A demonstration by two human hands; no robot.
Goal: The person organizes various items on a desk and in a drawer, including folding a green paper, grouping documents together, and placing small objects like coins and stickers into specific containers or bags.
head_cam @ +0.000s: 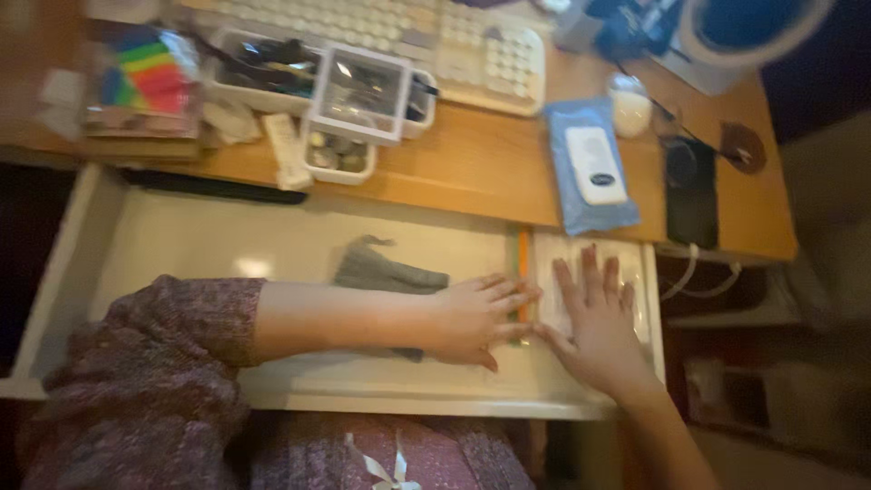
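Both hands lay flat and released, the left hand (pixel 476 318) by an orange strip (pixel 523 272), the right hand (pixel 594 313) on a clear tray (pixel 640 272) in the open drawer (pixel 181 240), beside a grey cloth (pixel 381 270).

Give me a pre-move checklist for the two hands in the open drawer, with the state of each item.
1. Drawer pulled open: ok.
2. Left hand flat on the drawer floor beside the orange strip: ok.
3. Right hand spread flat on the white tray: ok.
4. Either hand closed on something: not ok, both lie open.
5. Grey cloth clear of the left forearm: not ok, the arm crosses it.
6. Tray contents under the right hand: cannot tell.
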